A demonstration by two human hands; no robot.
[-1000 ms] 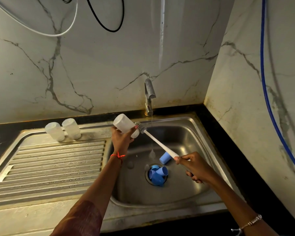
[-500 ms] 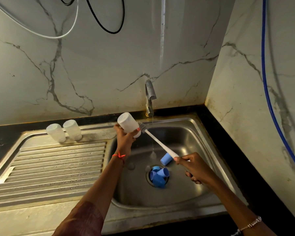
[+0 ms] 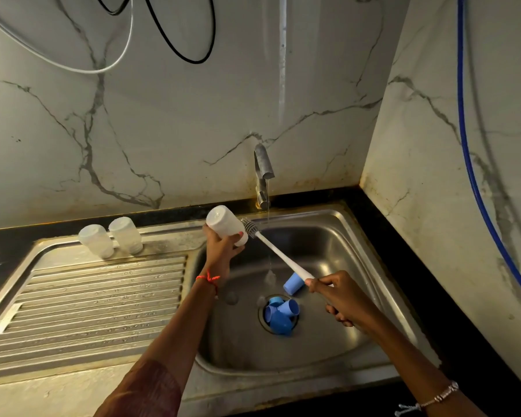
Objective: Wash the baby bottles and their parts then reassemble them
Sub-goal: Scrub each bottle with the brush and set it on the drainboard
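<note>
**Brush head out of the bottle mouth**

The translucent bottle (image 3: 225,224) is held tilted above the left rim of the sink (image 3: 319,218), base up and to the left, mouth toward the tap. The left hand (image 3: 221,248) is wrapped round its lower part. A second ago the bristles sat right at the mouth; now the bristle head of the brush (image 3: 251,227) stands fully clear, just beside the opening — so a scrubbing stroke looks to have ended, or another is about to begin. The right hand (image 3: 340,299) clasps the far end of the white handle, and has barely shifted.

A thin stream falls from the tap (image 3: 263,173) just right of the bristles, so a rinse of the inside is probably the nearest next step.

Further out, two more bottles (image 3: 110,240) stand mouth-down at the back of the draining board (image 3: 88,302), apparently done. The blue parts (image 3: 280,316) lie heaped over the drain, one blue cap (image 3: 292,283) apart from them — these look unwashed, and reassembly is some way off.
</note>
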